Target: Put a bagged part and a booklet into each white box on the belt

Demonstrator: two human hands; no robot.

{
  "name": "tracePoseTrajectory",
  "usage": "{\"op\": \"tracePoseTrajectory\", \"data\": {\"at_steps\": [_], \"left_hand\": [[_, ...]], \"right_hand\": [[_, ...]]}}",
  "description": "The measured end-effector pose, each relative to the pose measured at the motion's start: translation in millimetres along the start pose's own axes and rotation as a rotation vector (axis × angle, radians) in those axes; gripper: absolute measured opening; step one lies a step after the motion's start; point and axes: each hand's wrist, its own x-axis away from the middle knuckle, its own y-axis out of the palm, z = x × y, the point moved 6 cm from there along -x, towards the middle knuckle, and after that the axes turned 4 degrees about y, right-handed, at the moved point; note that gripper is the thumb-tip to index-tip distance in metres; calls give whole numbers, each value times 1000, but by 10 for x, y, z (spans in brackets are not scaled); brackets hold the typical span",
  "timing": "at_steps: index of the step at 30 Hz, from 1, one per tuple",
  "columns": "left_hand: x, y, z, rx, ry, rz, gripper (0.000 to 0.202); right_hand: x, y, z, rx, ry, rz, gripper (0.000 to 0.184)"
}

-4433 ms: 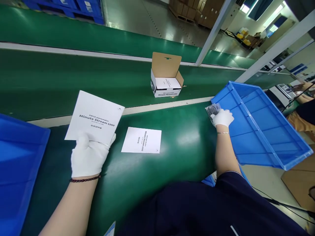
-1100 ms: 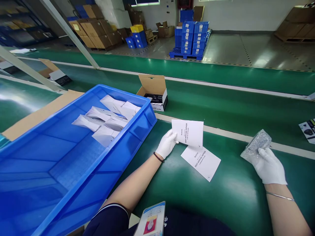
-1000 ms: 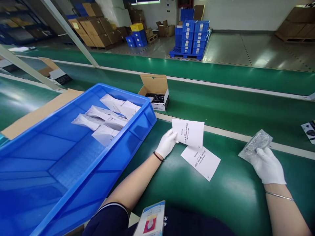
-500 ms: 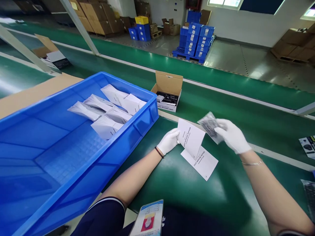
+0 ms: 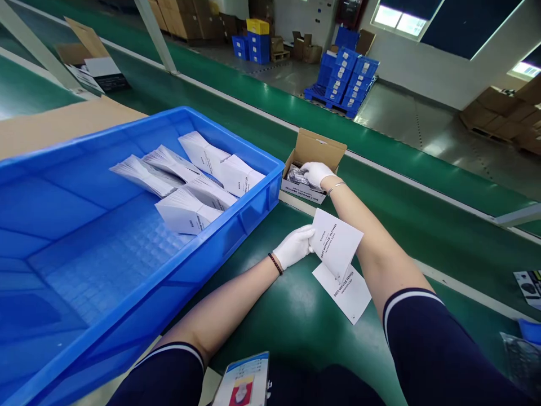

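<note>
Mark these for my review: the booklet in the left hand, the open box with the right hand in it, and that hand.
Held booklet (image 5: 337,241): head view, middle of its cover.
Open box (image 5: 302,192): head view, printed front wall.
Right hand (image 5: 316,173): head view, back of the hand.

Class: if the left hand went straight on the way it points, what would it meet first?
Past the booklet it grips, the left hand would probably first meet the person's own right forearm, though depth is unclear.
</note>
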Motion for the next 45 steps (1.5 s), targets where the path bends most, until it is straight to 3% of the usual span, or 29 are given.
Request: {"op": "tracePoseTrajectory", "data": {"at_steps": [5, 10, 13, 15, 17, 19, 22, 24, 26, 29, 31, 33, 37, 39, 42, 45], "left_hand": [[-38, -20, -25, 50, -25, 11, 21], [-46, -43, -50, 7, -10, 38, 30], [-39, -94, 9, -82, 84, 102, 32], [-30, -124, 70, -122, 156, 152, 34], [-29, -131, 111, -136, 197, 175, 37], [-33, -136, 127, -154, 209, 195, 39], [-38, -145, 128, -169, 208, 211, 42], [-37, -143, 119, -161, 182, 191, 45], [-30, -135, 105, -140, 137, 151, 47], [-12, -161, 96, -85, 88, 161, 46], [-6, -185, 91, -68, 71, 195, 43], [-6, -189, 82, -75, 60, 210, 40], [-13, -159, 66, -79, 55, 191, 39], [-14, -144, 64, -83, 64, 172, 39], [-13, -144, 63, -99, 83, 157, 39], [-19, -167, 66, -117, 112, 152, 39]], "right_hand": [[60, 115, 169, 39, 48, 52, 42], [168, 310, 240, -128, -1, -115, 41], [335, 174, 370, -223, -48, -144, 39], [570, -96, 506, -320, -63, -25, 41], [933, -403, 623, -384, -57, 198, 47], [1366, -546, 572, -319, -128, 327, 49], [1919, -298, 178, -22, -400, 210, 49], [2114, -36, -13, 131, -483, 126, 40], [2098, 84, 1, 178, -371, 148, 38], [1855, -1, 271, 151, -121, 313, 45], [1647, -57, 457, 140, -48, 383, 45], [1432, 26, 599, 117, -30, 319, 44], [1214, 395, 770, 53, 2, 112, 64], [1281, 446, 798, 58, 35, 160, 68], [1637, 359, 717, 84, 85, 266, 65], [2227, 367, 458, 51, 95, 146, 53]]}}
